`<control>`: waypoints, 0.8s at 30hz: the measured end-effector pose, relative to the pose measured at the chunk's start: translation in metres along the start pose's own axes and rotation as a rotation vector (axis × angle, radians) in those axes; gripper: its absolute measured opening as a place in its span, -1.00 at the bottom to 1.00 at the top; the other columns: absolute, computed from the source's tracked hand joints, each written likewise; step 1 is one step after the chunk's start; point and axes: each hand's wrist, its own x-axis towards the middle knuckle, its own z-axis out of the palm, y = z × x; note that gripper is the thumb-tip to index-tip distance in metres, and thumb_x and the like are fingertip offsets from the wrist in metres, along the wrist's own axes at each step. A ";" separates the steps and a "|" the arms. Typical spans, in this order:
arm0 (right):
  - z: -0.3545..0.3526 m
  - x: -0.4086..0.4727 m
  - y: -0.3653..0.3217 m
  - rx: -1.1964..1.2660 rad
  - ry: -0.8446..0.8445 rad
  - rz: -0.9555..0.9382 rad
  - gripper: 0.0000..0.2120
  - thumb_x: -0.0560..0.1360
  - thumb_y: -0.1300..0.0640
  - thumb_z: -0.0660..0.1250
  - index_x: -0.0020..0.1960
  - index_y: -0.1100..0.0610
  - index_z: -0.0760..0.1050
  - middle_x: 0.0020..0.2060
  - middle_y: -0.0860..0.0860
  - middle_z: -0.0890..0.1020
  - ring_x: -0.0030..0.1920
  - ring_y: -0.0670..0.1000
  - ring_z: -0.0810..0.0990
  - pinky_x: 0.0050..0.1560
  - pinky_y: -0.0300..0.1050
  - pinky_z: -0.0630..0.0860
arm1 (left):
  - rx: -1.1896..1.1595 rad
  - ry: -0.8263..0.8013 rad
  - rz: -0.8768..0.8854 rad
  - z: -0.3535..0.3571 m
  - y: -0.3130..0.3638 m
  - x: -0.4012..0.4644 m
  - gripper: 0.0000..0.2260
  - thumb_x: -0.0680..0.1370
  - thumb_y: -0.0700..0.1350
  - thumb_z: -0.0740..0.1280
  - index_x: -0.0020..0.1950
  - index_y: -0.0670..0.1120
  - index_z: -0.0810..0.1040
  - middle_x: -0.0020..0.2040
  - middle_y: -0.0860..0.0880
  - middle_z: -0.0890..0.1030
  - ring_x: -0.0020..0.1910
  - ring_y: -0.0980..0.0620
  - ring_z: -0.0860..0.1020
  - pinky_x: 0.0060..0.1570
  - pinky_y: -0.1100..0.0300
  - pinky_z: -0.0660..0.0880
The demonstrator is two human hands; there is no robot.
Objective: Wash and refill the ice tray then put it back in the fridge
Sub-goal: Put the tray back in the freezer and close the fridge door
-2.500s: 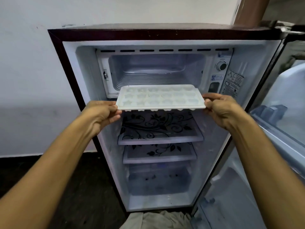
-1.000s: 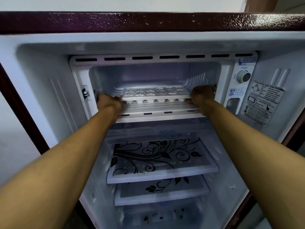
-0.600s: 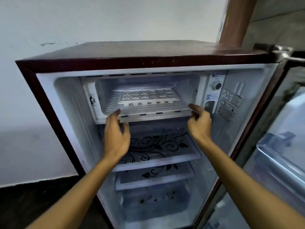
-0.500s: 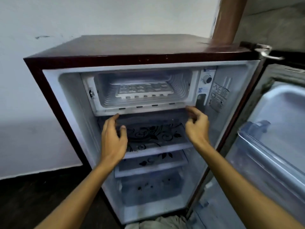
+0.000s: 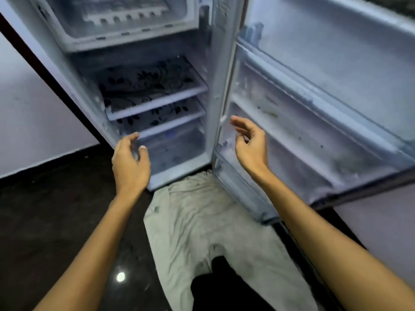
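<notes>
The white ice tray (image 5: 125, 16) lies on the floor of the freezer compartment at the top of the open fridge (image 5: 85, 95); only its front edge shows. My left hand (image 5: 131, 162) hangs in front of the fridge's lowest part, fingers loosely curled, holding nothing. My right hand (image 5: 250, 142) is near the hinge side between the fridge body and the open door (image 5: 325, 81), fingers relaxed and empty. Both hands are well below the tray and apart from it.
Two shelves with a black floral print (image 5: 152, 86) sit under the freezer. The door swings out to the right with its racks (image 5: 303, 122). A crumpled pale cloth (image 5: 202, 221) lies on the dark floor (image 5: 56, 221) before the fridge. A white wall stands at the left.
The tray went into the freezer and both hands let go. My hands have since dropped away from the freezer, and the view has tilted down toward the floor.
</notes>
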 end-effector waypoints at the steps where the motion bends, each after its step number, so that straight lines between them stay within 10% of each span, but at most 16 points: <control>1: -0.010 -0.012 0.007 -0.014 0.001 0.014 -0.57 0.50 0.46 0.08 0.23 0.18 0.52 0.13 -0.01 0.59 0.16 -0.10 0.51 0.26 -0.24 0.41 | -0.007 -0.022 -0.015 0.004 0.000 -0.014 -0.69 0.62 -0.20 0.20 0.36 -0.19 0.41 0.32 -0.16 0.47 0.27 -0.11 0.45 0.15 0.15 0.36; 24: -0.272 -0.096 0.069 0.096 0.672 0.246 -0.52 0.43 0.50 0.08 0.20 0.11 0.49 0.05 0.01 0.61 -0.01 -0.20 0.57 0.19 -0.11 0.49 | -0.134 -0.404 0.177 0.125 0.123 -0.163 -0.70 0.58 -0.24 0.20 0.31 -0.16 0.46 0.30 -0.09 0.51 0.26 -0.04 0.48 0.25 0.13 0.41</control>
